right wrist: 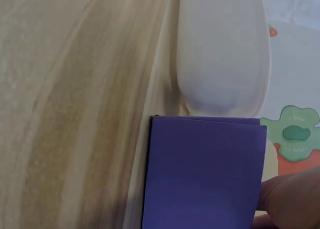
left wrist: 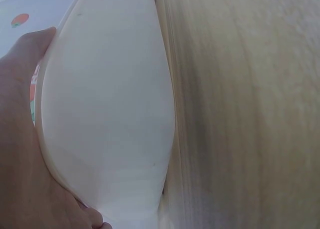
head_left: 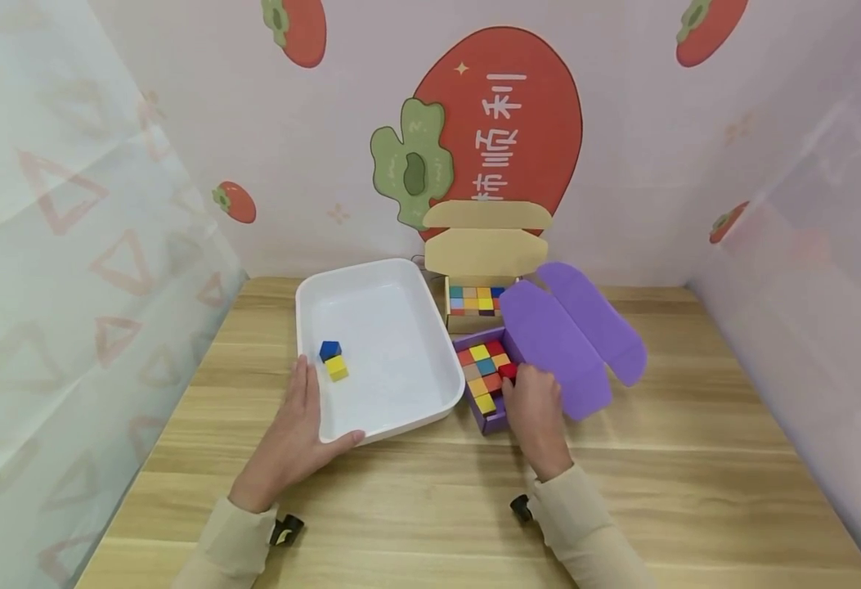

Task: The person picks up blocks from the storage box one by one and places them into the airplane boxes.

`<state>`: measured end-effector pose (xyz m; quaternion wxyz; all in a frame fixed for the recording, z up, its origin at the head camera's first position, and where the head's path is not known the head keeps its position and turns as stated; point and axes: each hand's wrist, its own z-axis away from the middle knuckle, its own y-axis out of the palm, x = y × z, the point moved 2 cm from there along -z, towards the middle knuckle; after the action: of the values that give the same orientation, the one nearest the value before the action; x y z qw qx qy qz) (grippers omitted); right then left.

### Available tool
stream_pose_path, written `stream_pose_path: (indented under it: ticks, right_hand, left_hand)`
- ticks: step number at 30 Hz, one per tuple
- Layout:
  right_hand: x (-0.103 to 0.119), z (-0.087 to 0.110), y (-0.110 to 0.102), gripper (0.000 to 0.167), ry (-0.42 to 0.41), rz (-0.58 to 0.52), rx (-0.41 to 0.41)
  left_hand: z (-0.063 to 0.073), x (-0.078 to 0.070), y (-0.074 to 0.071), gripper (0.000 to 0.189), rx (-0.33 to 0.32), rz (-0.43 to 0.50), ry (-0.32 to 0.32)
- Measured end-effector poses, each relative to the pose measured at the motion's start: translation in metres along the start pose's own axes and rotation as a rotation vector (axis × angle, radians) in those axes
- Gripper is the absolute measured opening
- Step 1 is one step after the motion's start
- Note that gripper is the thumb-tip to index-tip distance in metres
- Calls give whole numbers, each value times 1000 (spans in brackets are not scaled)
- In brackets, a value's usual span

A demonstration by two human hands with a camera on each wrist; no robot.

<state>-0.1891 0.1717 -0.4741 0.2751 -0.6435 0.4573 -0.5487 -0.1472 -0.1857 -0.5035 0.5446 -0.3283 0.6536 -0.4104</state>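
Note:
My left hand (head_left: 290, 438) lies around the near left corner of a white tray (head_left: 382, 425), fingers straight along the left rim and thumb on the near rim. Inside the tray are a blue block (head_left: 330, 350) and a yellow cube (head_left: 337, 368), side by side. At the right, my right hand (head_left: 539, 413) reaches down into an open purple box (head_left: 495, 422) of coloured cubes, fingers curled, pinching a red block (head_left: 508, 371) at the box's right side. In the right wrist view the box wall (right wrist: 205, 174) hides the fingertips.
The purple lid (head_left: 558, 352) folds out to the right of its box. Behind stands an open tan box (head_left: 467, 322) of coloured cubes, its lid (head_left: 485, 249) upright against the printed back wall. Everything sits on a wooden table (head_left: 415, 507) between side curtains.

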Motion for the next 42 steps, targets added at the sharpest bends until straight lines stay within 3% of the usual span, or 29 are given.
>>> stream_pose_path:
  ticks: [6, 12, 18, 21, 23, 28, 33, 38, 42]
  right_hand:
    - [3, -4, 0, 20, -50, 6, 64]
    - [6, -12, -3, 26, -125, 62, 193]
    - [13, -25, -7, 11, -316, 212, 343]
    - [19, -35, -9, 10, -436, 315, 399]
    - [23, -43, -9, 10, -469, 370, 452]
    - [30, -63, -8, 8, -386, 431, 627]
    - [38, -74, -6, 17, -311, 477, 741]
    - [42, -83, -8, 31, -234, 484, 808]
    - [47, -87, -19, 32, -187, 466, 809]
  left_hand:
    - [2, 1, -2, 138, -10, 2, -2]
    - [3, 1, -6, 137, -18, -7, -1]
    - [2, 2, -9, 137, -21, -14, -1]
    - [2, 2, -10, 137, -24, -11, 3]
    - [2, 3, -9, 137, -24, -11, 5]
    - [3, 4, -7, 137, -15, -15, 7]
    - [4, 2, -5, 137, -14, -17, 9]
    - [5, 1, -4, 137, -12, -16, 3]
    - [4, -1, -2, 137, -13, -13, 11]
